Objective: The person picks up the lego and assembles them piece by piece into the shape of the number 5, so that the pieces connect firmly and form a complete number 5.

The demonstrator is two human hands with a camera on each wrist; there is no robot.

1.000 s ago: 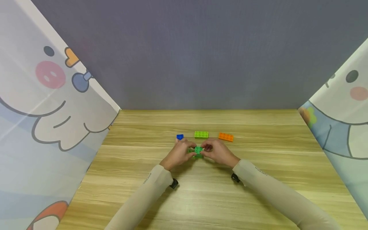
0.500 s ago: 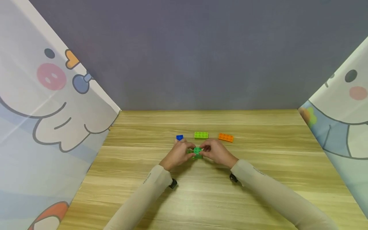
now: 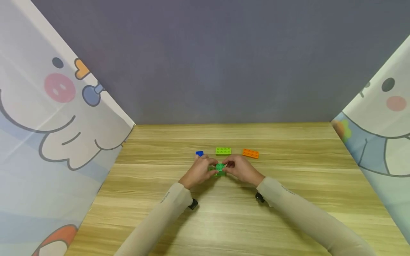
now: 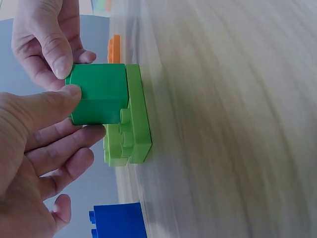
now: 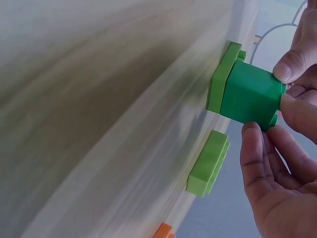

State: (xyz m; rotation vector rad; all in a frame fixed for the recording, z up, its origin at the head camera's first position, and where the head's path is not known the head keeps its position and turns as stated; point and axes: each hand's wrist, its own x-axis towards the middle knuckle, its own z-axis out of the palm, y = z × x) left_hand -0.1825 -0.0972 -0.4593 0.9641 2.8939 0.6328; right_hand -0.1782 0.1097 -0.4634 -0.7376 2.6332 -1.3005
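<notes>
While left fingers (image 4: pixel 54 103) and right fingers (image 5: pixel 253 151) pinch green block (image 4: pixel 99 84) | lime brick (image 4: pixel 140 114) beneath, blue block (image 3: pixel 199 153): partly hidden

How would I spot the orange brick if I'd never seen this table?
On the wooden table, look just beyond the person's right hand. The orange brick lies flat there, studs up, right of the loose lime-green brick; no other brick is orange.
</notes>
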